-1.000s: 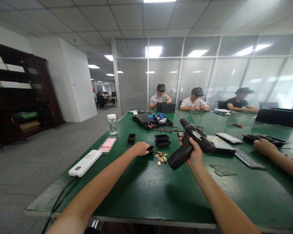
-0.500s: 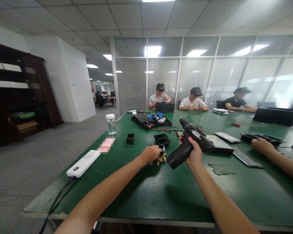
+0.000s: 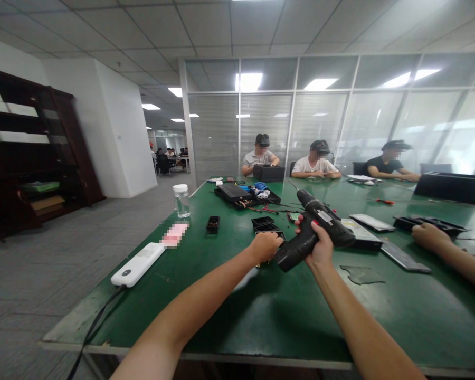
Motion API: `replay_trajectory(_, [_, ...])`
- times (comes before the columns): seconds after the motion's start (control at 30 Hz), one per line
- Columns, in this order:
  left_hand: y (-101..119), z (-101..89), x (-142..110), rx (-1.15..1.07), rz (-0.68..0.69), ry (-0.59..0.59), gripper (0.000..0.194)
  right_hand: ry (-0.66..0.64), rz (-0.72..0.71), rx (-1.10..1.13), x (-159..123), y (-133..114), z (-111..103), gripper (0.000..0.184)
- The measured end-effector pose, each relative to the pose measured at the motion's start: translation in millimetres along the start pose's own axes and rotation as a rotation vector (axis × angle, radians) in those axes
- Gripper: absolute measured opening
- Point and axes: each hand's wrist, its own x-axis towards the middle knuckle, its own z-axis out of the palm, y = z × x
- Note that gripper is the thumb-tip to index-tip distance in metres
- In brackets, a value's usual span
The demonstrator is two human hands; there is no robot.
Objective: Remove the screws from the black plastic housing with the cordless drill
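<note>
My right hand [image 3: 320, 244] grips a black cordless drill [image 3: 312, 228] by its handle, held above the green table [image 3: 237, 311] with the bit pointing away. My left hand [image 3: 266, 245] is closed into a fist beside the drill's base, over the spot where small brass parts lie; what it holds is hidden. Just beyond it sit small black plastic trays [image 3: 266, 224].
A white power strip [image 3: 138, 264] with a cable lies at the table's left edge, near a clear jar [image 3: 181, 200] and a small black part [image 3: 212, 224]. Another person's hand [image 3: 429, 236] rests at right by black trays and plates. Three people sit at the far end.
My left hand moved right from a small black part to the brass pieces and now covers them beside the drill. The drill shifted slightly right and up.
</note>
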Motion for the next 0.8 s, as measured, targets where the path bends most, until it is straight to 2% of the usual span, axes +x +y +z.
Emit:
replay_trajectory(0.17, [5.3, 18.6, 35.1, -0.015, -0.156, -0.177, 0.021, 0.031, 0.012, -0.017, 1.1, 0.0, -0.6, 0.027])
replay_trajectory(0.4, [-11.6, 27.4, 46.2, -0.005, -0.25, -0.145, 0.025, 0.009, 0.027, 0.02, 0.7, 1.4, -0.3, 0.028])
replay_trajectory(0.6, [-17.7, 28.7, 43.1, -0.032, -0.297, -0.206, 0.027, 0.013, 0.038, 0.029, -0.5, 1.9, 0.3, 0.027])
replay_trajectory(0.7, [-35.2, 17.7, 34.5, -0.063, -0.391, -0.153, 0.031, 0.01, 0.045, 0.027, -1.1, 2.1, 0.5, 0.028])
replay_trajectory(0.8, [-72.1, 3.6, 12.6, -0.084, -0.606, 0.031, 0.031, -0.001, 0.049, 0.027, -1.9, 2.6, 1.4, 0.029])
